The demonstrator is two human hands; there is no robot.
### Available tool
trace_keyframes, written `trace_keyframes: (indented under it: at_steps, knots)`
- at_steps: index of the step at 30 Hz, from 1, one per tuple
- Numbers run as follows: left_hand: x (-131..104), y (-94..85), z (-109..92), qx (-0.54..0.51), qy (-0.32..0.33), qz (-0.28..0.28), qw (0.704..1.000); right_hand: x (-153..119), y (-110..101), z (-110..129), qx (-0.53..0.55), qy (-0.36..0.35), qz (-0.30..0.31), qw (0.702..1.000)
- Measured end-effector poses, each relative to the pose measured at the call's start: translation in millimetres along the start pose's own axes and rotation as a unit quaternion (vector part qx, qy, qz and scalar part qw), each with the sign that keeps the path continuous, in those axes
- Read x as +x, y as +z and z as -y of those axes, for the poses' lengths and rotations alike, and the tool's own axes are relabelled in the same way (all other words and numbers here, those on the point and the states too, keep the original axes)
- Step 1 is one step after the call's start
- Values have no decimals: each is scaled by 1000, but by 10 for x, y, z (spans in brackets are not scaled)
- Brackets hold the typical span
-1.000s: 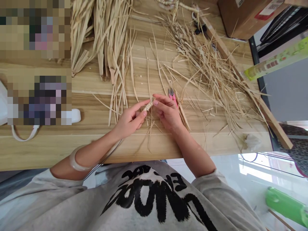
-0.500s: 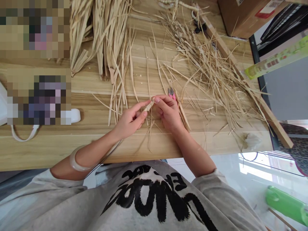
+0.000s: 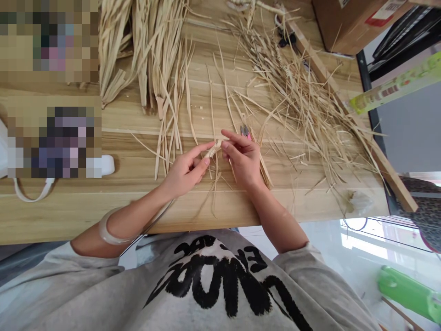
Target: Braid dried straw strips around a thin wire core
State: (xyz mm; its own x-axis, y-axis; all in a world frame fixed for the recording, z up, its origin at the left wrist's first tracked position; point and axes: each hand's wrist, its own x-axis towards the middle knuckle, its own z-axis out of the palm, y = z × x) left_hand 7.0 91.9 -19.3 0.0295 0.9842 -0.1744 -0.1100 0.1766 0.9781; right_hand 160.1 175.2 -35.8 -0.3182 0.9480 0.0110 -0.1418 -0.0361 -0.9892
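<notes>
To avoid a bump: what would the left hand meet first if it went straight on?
Likely the right hand, just past the straw piece the left hand holds; depth is unclear.

black lettering (image 3: 229, 287) on grey shirt (image 3: 138, 294), label (image 3: 384, 13) on cardboard box (image 3: 344, 27), print (image 3: 387, 89) on yellow-green tube (image 3: 413, 78), none legible
</notes>
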Motion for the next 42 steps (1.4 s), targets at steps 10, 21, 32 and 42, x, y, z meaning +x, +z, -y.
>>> trace_keyframes:
  at_steps: [10, 21, 32, 42]
  knots:
    - [10, 14, -4, -18, -3, -5, 1000, -60, 53, 99, -11, -12, 7, 1000]
    - [3, -9, 26, 30, 10, -2, 1000, -31, 72, 82, 92, 81, 18, 992]
    - [2, -24, 45, 91, 27, -1, 995, -8, 77, 168, 233, 204, 46, 950]
    - [12, -25, 63, 69, 33, 0, 997, 4, 82, 165, 216, 217, 31, 951]
